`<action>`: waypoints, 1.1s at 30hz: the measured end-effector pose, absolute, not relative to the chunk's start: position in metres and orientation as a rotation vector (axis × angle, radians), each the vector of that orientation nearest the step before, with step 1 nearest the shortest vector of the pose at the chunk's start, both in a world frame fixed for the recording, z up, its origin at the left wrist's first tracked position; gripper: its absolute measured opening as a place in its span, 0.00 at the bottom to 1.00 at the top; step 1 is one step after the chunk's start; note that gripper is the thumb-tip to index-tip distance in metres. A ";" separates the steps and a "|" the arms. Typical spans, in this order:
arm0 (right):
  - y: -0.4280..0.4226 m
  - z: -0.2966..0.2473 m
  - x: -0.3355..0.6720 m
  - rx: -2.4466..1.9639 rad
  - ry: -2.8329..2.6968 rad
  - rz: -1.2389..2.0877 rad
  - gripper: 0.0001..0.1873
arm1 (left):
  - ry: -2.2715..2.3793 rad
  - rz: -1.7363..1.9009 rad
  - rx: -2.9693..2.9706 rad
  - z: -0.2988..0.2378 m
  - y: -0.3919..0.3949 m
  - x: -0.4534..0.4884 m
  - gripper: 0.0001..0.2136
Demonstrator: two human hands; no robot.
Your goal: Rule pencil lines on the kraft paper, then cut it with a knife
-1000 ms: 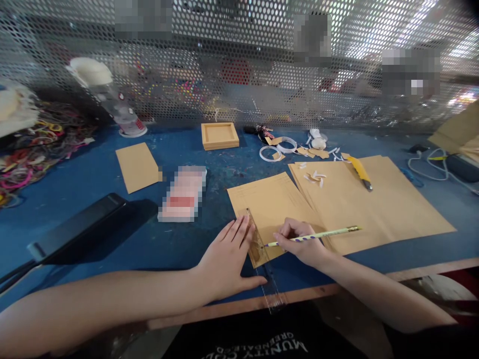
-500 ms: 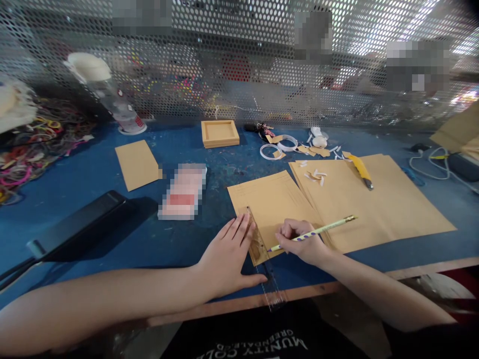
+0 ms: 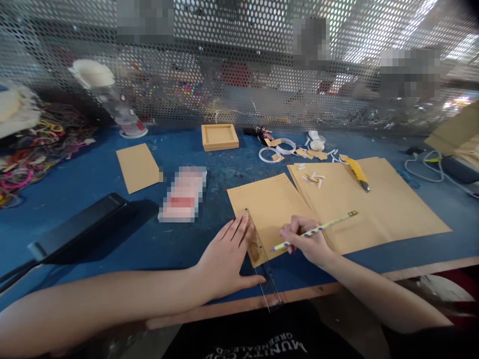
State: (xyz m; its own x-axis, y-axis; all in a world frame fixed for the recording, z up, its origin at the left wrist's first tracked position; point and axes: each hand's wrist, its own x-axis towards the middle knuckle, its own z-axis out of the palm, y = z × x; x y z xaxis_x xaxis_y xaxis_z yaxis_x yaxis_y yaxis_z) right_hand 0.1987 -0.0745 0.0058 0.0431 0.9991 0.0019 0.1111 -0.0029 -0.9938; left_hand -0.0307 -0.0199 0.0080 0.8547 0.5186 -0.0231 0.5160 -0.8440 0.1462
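Observation:
My left hand (image 3: 228, 252) lies flat with fingers stretched out, pressing a clear ruler (image 3: 258, 247) onto a sheet of brown kraft paper (image 3: 269, 202). The ruler runs along the sheet's near left part and sticks out past the table edge. Faint pencil lines show near the sheet's far and right edges. In my right hand (image 3: 305, 242) is a pale yellow-green pencil (image 3: 331, 223) with purple dots, gripped for writing. Its purple tip is just right of the ruler; whether it touches the paper I cannot tell.
Larger brown sheets (image 3: 389, 204) lie to the right, bearing a yellow utility knife (image 3: 358, 174) and paper scraps (image 3: 314, 178). A small wooden frame (image 3: 220, 137), tape rings (image 3: 270, 155), a blurred-out phone (image 3: 183, 194), a smaller brown piece (image 3: 138, 168) and a black device (image 3: 80, 227) are around.
My right hand has shifted slightly to the right with the pencil, its tip moving a little away from the ruler. My left hand stays on the ruler. The whole view has tilted slightly.

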 end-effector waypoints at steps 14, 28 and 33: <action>-0.058 0.032 0.212 -1.318 -1.342 0.782 0.18 | 0.960 -0.036 2.848 0.014 -0.005 -0.046 0.50; 0.104 0.044 0.227 -1.761 -2.185 0.401 0.12 | 0.906 -0.005 2.881 0.016 -0.003 -0.046 0.49; 0.116 0.028 0.226 -1.756 -2.204 0.290 0.11 | 0.915 0.009 2.873 0.011 -0.004 -0.045 0.49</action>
